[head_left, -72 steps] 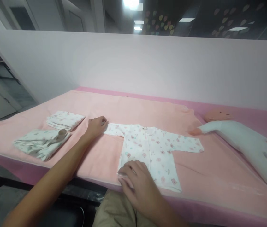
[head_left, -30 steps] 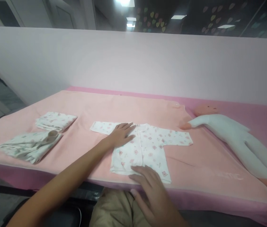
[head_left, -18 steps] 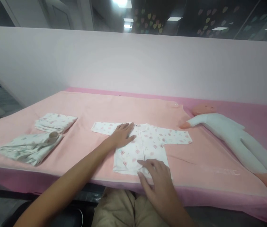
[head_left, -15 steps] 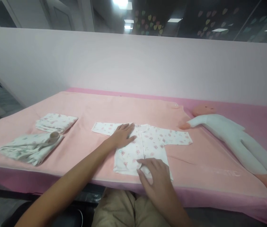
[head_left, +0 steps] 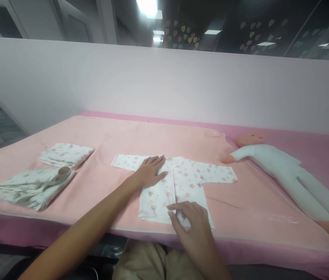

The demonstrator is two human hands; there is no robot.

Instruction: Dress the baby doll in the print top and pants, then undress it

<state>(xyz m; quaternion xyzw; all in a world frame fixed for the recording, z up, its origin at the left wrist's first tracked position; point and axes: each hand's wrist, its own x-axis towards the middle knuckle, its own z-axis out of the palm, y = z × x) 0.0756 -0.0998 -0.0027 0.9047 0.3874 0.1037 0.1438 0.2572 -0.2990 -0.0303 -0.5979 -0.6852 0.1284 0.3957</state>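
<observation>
A small white baby shirt (head_left: 189,182) printed with little pink figures lies face up, its sleeves spread to both sides. My left hand (head_left: 149,173) rests flat on its left chest and shoulder, fingers stretched toward the collar. Over the lower front, by the front opening, is my right hand (head_left: 192,219); its thumb and forefinger tips come together in a pinch at the shirt's front edge. The fold of cloth between those tips is barely visible. My right hand covers part of the lower hem.
A peach blanket (head_left: 109,132) covers the pink padded table. Two folded printed garments lie at left: a neat one (head_left: 68,153) behind, a looser one (head_left: 30,188) in front. A doll in white clothes (head_left: 281,167) lies at right. A white wall (head_left: 164,81) stands behind.
The whole view has shifted slightly, so things sit a little lower. My left hand stays on the shirt, and my right hand stays at its lower front with little visible movement.
</observation>
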